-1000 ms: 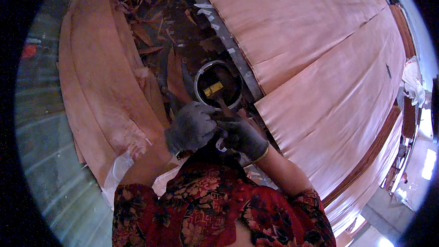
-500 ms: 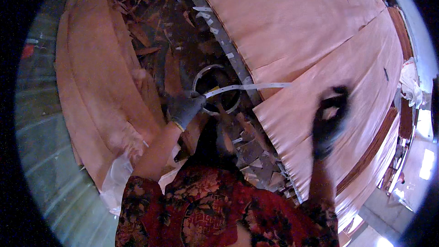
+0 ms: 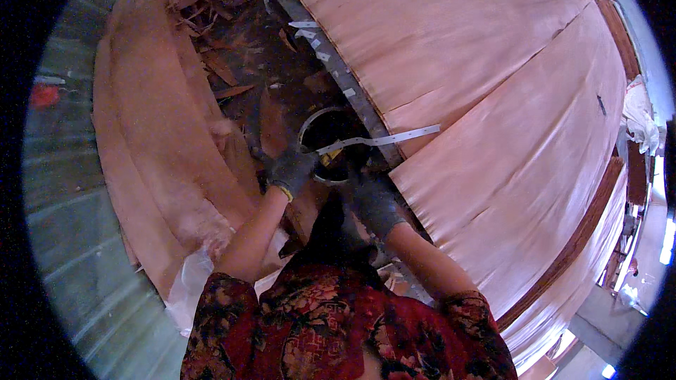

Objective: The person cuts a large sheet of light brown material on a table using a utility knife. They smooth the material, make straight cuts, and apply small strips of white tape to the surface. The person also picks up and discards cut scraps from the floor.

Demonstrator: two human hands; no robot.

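Note:
My left hand (image 3: 292, 170), in a dark grey glove with a yellow cuff, pinches one end of a strip of white perforated tape (image 3: 405, 136). From there the strip stretches right, over a round metal-rimmed container (image 3: 303, 131), and its free end lies over the big reddish wood veneer sheets (image 3: 486, 112). Something yellow (image 3: 331, 155) shows in the container's dark mouth, below the strip. My right hand (image 3: 377, 200), also in a dark glove, is low at the container's right side, beside the veneer edge. Its fingers are lost in shadow, so their grip does not show.
More veneer sheets (image 3: 144, 148) are piled at the left. Between the piles runs a dark gap littered with veneer scraps (image 3: 218, 67). Short white tape pieces (image 3: 317, 43) cling to the grey edge (image 3: 366, 102) beside the right pile. Clear plastic film (image 3: 190, 281) hangs at the lower left.
My right hand has come left and inward from above the right veneer sheets to the container's side. My left hand stays on the tape, whose free end has shifted slightly left.

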